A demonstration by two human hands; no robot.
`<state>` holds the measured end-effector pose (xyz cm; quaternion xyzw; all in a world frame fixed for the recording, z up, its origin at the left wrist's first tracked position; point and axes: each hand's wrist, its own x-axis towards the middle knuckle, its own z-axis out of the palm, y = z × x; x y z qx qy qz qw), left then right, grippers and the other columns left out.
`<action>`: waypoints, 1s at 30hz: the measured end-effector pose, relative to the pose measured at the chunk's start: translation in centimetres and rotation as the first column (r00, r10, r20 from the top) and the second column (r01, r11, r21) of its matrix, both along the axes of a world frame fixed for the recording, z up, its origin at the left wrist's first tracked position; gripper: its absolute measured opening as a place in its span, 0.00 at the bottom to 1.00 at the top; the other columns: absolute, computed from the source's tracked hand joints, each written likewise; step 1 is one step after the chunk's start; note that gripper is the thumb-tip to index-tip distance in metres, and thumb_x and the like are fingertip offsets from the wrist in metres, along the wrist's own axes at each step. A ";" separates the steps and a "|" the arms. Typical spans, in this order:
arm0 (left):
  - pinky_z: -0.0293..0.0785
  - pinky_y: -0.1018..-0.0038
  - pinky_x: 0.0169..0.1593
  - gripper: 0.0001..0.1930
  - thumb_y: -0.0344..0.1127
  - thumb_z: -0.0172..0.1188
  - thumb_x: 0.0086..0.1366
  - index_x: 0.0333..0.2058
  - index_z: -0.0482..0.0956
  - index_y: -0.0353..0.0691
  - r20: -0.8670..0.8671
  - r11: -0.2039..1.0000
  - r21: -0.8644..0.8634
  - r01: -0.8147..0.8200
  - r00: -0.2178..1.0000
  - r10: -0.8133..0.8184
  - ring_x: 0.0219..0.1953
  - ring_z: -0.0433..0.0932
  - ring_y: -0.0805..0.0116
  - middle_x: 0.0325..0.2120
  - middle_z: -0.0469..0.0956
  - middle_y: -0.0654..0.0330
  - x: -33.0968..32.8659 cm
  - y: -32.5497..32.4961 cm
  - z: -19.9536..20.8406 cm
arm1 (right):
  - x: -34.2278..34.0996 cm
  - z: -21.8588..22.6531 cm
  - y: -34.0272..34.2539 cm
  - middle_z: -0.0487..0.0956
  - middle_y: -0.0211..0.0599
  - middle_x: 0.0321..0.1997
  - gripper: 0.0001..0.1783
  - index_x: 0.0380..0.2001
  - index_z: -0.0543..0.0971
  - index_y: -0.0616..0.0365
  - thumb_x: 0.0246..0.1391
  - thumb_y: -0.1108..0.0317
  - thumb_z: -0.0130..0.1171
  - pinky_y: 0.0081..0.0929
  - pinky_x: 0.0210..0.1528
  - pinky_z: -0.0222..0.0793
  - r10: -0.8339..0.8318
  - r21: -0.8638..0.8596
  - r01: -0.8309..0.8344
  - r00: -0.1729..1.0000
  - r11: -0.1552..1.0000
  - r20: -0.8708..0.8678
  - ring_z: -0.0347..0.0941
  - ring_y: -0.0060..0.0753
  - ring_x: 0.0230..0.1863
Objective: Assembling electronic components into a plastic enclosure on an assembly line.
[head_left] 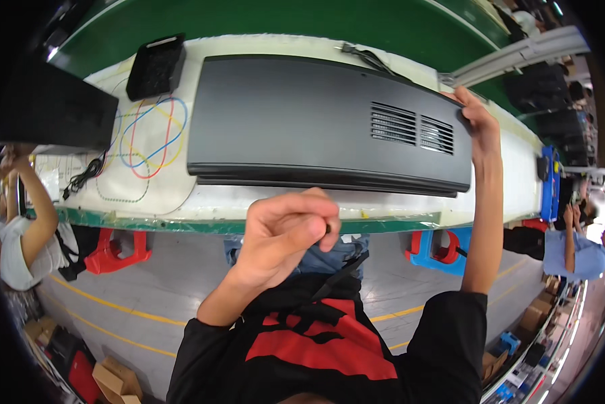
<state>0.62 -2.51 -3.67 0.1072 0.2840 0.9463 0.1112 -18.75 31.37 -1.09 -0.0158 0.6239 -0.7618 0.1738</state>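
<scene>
A long dark grey case (282, 114) with two slotted vents near its right end lies across the white-topped workbench (504, 192). My right hand (479, 118) grips the case at its far right corner, fingers curled around the edge and partly hidden. In front of the case's near edge, apart from it, my left hand (285, 232) is closed, with thumb and fingertips pinched together. A small dark spot shows at those fingertips; what it is, I cannot make out.
Left of the case sit a black tray (155, 71), coloured loops (155, 138) on the bench top and a black cable (85, 176). Another cable (370, 57) lies behind the case. A person at far left handles a black box (66, 108). Red (117, 250) and blue stools (431, 252) stand below.
</scene>
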 end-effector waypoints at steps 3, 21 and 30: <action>0.69 0.74 0.40 0.14 0.27 0.53 0.68 0.52 0.75 0.36 0.096 0.971 0.239 0.009 0.995 -0.033 0.36 0.72 0.70 0.37 0.77 0.56 0.2 0.4 0.2 | 2.3 -0.2 -3.2 0.76 0.56 0.52 0.09 0.33 0.69 0.58 0.44 0.71 0.51 0.29 0.52 0.71 -0.237 -0.125 0.240 0.971 0.963 0.034 0.74 0.37 0.46; 0.72 0.77 0.42 0.15 0.26 0.59 0.65 0.50 0.75 0.33 0.021 0.993 0.080 -0.081 0.997 0.079 0.37 0.74 0.74 0.37 0.77 0.59 0.3 0.5 0.8 | 15.1 6.4 -15.3 0.83 0.44 0.35 0.14 0.30 0.73 0.57 0.37 0.83 0.60 0.35 0.48 0.67 0.167 0.270 0.186 0.436 0.945 -0.884 0.76 0.40 0.43; 0.78 0.80 0.44 0.19 0.20 0.65 0.57 0.49 0.76 0.29 0.060 0.995 -0.091 -0.043 0.997 0.049 0.40 0.78 0.74 0.34 0.78 0.60 0.1 -0.9 1.1 | 15.3 6.3 -17.8 0.82 0.38 0.30 0.19 0.21 0.71 0.54 0.28 0.88 0.66 0.31 0.32 0.61 0.402 0.457 0.095 0.343 0.884 -0.849 0.77 0.34 0.31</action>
